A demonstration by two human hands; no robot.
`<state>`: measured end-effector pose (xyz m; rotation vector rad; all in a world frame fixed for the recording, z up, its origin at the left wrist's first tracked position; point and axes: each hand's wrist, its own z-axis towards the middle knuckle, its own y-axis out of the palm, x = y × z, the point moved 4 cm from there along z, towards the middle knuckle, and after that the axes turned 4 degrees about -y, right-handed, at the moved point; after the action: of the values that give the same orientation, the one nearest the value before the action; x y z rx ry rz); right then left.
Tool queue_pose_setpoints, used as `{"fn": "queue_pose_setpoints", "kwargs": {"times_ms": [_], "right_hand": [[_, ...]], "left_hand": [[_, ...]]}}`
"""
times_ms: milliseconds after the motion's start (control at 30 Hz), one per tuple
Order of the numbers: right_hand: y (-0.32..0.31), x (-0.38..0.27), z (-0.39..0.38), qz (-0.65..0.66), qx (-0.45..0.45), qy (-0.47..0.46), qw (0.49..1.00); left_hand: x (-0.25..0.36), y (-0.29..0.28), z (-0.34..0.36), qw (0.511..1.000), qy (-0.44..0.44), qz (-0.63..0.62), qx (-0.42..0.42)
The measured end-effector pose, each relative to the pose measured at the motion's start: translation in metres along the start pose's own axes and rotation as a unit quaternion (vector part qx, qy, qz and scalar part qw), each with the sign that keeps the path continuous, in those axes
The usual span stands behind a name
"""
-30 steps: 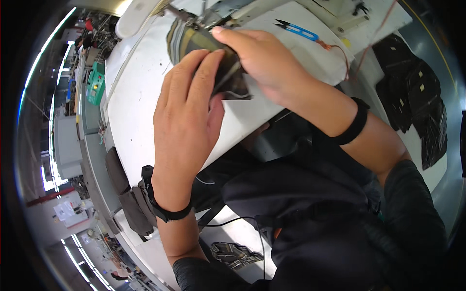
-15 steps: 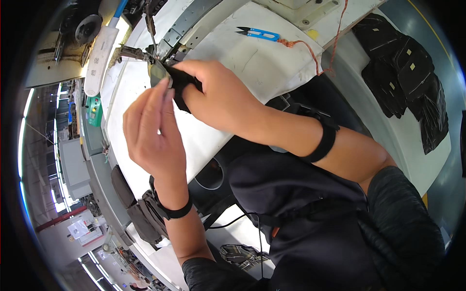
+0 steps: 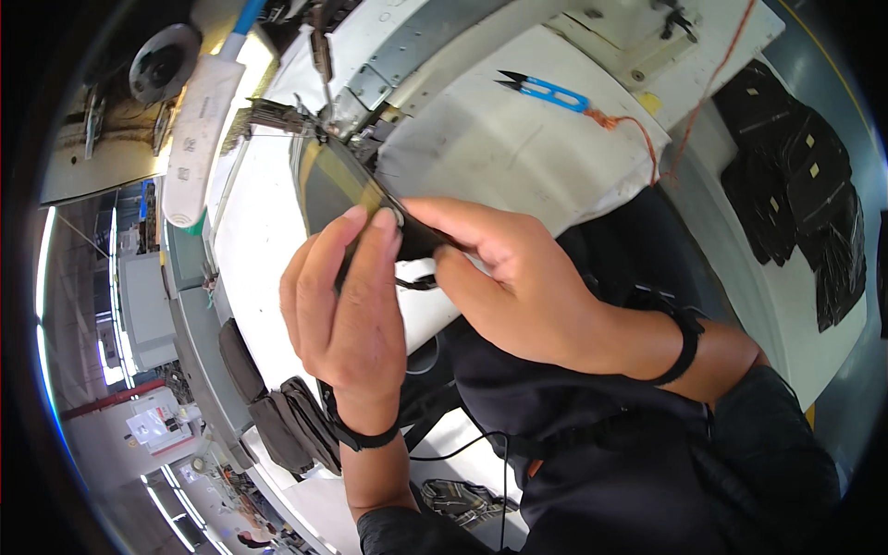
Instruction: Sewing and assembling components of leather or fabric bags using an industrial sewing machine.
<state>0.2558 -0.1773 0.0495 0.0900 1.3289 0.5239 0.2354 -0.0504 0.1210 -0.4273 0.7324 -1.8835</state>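
Observation:
A dark fabric piece with a yellowish stripe [image 3: 335, 185] lies on the white sewing table [image 3: 499, 139], its far end under the sewing machine's needle area [image 3: 319, 106]. My left hand [image 3: 347, 296] rests fingertips-down on the near part of the piece. My right hand [image 3: 518, 277] comes in from the right, and its thumb and fingers pinch the fabric's near edge beside the left fingertips. Both wrists wear black bands.
Blue thread snips [image 3: 544, 90] with an orange cord lie on the table to the upper right. A stack of black cut pieces [image 3: 805, 203] sits at the far right. Dark pouches [image 3: 277, 416] hang at the table's left edge. The machine's handwheel [image 3: 162, 65] is upper left.
The view has shifted, so the machine and table appear lower and larger. My left hand has come down from beside the fabric onto it, next to my right fingers.

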Motion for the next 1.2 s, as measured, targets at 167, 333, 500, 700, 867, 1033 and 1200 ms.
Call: {"fn": "queue_pose_setpoints", "kwargs": {"times_ms": [167,333,500,700,867,1033,1200], "right_hand": [[-0.004,0.003,0.001,-0.003,-0.044,0.063,0.997],[-0.001,0.008,0.018,0.008,-0.030,0.055,0.998],[0.006,0.018,0.034,0.020,-0.026,0.056,0.998],[0.017,0.024,0.048,0.080,-0.029,0.055,0.995],[0.026,0.030,0.048,0.171,-0.017,0.016,0.985],[0.020,0.041,0.042,0.046,0.009,-0.026,0.999],[0.005,0.029,0.023,-0.136,0.061,-0.144,0.978]], "left_hand": [[-0.011,0.001,-0.003,0.999,0.029,-0.010,-0.013],[-0.029,0.012,0.002,1.000,0.019,-0.017,0.009],[-0.042,0.019,0.009,0.999,0.018,-0.024,0.012],[-0.059,0.026,0.015,0.999,0.011,-0.038,0.028],[-0.061,0.025,0.015,0.998,-0.028,-0.057,0.008],[-0.058,0.027,-0.005,0.981,-0.181,-0.010,0.061],[-0.067,0.037,0.016,0.984,-0.093,0.092,0.125]]}}
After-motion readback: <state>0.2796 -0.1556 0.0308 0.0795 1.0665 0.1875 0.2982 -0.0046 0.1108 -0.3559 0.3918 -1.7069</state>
